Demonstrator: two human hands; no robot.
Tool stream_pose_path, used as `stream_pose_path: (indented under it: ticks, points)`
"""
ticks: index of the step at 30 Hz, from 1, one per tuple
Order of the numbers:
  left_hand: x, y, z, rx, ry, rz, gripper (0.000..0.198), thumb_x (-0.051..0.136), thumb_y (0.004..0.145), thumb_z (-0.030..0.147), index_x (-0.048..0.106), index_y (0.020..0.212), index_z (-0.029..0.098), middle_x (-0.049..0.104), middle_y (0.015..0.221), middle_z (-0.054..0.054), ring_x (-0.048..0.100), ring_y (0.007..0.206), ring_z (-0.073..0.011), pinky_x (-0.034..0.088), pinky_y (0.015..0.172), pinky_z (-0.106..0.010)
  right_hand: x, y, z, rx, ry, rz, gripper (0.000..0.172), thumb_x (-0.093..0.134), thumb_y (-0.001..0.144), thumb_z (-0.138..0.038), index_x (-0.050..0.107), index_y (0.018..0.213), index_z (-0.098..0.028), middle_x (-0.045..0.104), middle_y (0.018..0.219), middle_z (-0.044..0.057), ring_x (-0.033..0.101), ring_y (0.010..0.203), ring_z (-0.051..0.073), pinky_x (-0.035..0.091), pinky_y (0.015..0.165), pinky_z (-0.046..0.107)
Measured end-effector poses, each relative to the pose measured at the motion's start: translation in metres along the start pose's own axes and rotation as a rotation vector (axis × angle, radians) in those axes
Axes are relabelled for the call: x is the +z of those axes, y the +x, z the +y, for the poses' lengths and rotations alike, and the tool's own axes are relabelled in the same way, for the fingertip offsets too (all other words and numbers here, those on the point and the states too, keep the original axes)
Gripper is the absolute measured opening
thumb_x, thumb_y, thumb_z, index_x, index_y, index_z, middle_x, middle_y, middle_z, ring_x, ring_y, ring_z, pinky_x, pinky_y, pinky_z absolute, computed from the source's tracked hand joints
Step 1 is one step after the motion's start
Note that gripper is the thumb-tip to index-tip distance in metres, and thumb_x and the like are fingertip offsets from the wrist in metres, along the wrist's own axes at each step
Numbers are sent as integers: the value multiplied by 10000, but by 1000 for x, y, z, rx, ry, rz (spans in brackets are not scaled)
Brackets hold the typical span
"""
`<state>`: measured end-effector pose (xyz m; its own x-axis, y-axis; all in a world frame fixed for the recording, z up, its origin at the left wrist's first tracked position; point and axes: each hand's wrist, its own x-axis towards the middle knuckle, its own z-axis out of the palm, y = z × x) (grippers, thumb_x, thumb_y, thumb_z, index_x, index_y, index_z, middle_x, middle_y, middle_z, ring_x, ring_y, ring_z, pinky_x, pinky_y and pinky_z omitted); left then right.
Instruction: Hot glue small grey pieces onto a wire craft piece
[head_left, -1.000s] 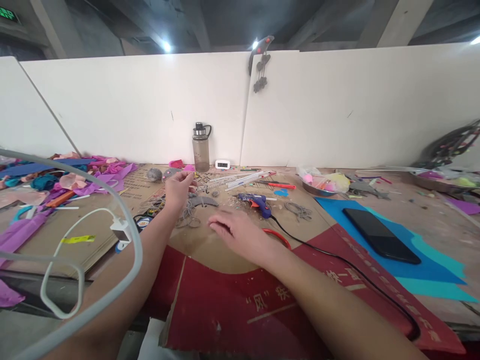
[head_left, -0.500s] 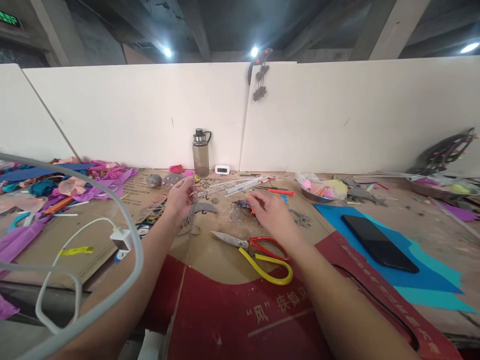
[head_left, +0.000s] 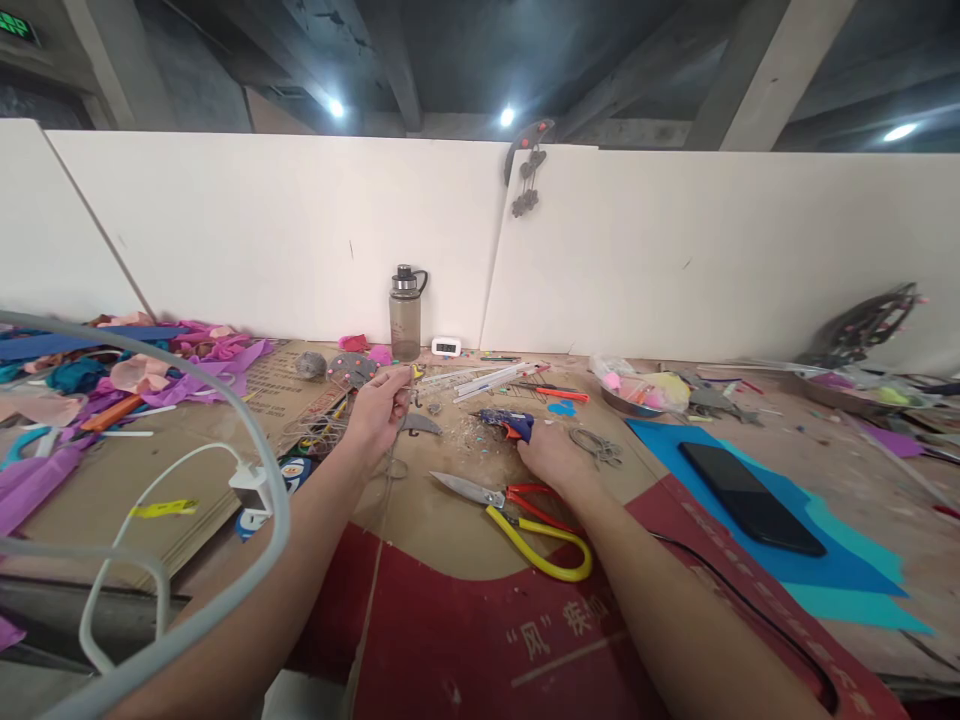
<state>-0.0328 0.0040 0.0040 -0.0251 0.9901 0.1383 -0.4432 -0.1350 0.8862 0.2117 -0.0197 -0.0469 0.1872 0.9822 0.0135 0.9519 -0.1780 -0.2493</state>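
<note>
My left hand (head_left: 381, 408) is closed in a pinch, with a small yellow piece (head_left: 417, 371) at its fingertips. Just right of it, a grey curved piece (head_left: 421, 424) lies on the cardboard (head_left: 442, 540). My right hand (head_left: 553, 452) is wrapped round the handle of a blue and orange glue gun (head_left: 516, 424), whose nozzle points left over scattered crumbs. Scissors (head_left: 525, 525) with one red and one yellow handle lie below the hands, blades to the left.
A bottle (head_left: 405, 315) and small clock (head_left: 446, 347) stand by the white board. White sticks (head_left: 495, 380) and an orange cutter (head_left: 562, 393) lie behind the hands. A phone (head_left: 750, 497) rests at right; a white cable (head_left: 277, 490) loops at left.
My right hand has closed round the glue gun's handle. My left hand still pinches and appears slightly further right. The whole view has shifted a little.
</note>
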Motion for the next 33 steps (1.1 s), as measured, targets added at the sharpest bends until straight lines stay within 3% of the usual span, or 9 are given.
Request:
stream_pose_path:
  ticks: [6,9,15,19,22,28,33]
  points:
    - [0,-1,-4,-17,32,5,325,818,555,304,577,678,123,492,641,45,340,461,-6,186,375,-161,1,6,1,2,110,51,346,474,817,-170,575,1115,-29,613,1145,249,597,1085,303,449,885,358]
    - [-1,1,-6,-30,65,23,330,823,543,299,580,674,117,510,660,36,334,461,-3,176,372,-158,-3,6,1,-38,197,99,358,473,817,-174,528,1156,-72,624,1143,190,607,1057,244,456,860,311]
    - [-4,3,-11,-39,137,54,322,810,568,321,600,701,118,524,662,27,330,462,-7,167,374,-155,-17,-1,-7,-158,714,252,267,554,767,-279,558,1000,-148,662,966,96,623,866,212,466,767,318]
    - [-4,1,-13,-38,172,61,318,805,573,343,595,676,127,489,595,41,310,446,-16,159,379,-165,-24,-15,-17,-225,1005,149,266,552,773,-442,551,870,-194,596,700,-6,562,594,160,446,580,285]
    - [-2,-1,-12,-15,198,57,318,806,566,354,595,647,129,467,558,45,296,441,-21,156,387,-176,-30,-29,-26,-315,1186,82,271,572,772,-416,550,935,-201,592,728,-23,564,589,137,469,605,278]
    - [5,-5,-12,33,231,75,324,803,567,390,620,643,134,430,517,56,288,435,-27,161,406,-185,-32,-49,-38,-452,1188,85,318,543,833,-373,541,1104,-208,650,901,35,571,663,155,481,646,307]
    - [9,-8,-10,77,226,76,315,801,580,396,646,664,135,470,556,41,294,446,-26,178,416,-187,-28,-53,-37,-536,1024,149,239,509,885,-357,578,1056,-205,651,892,32,553,693,159,453,675,298]
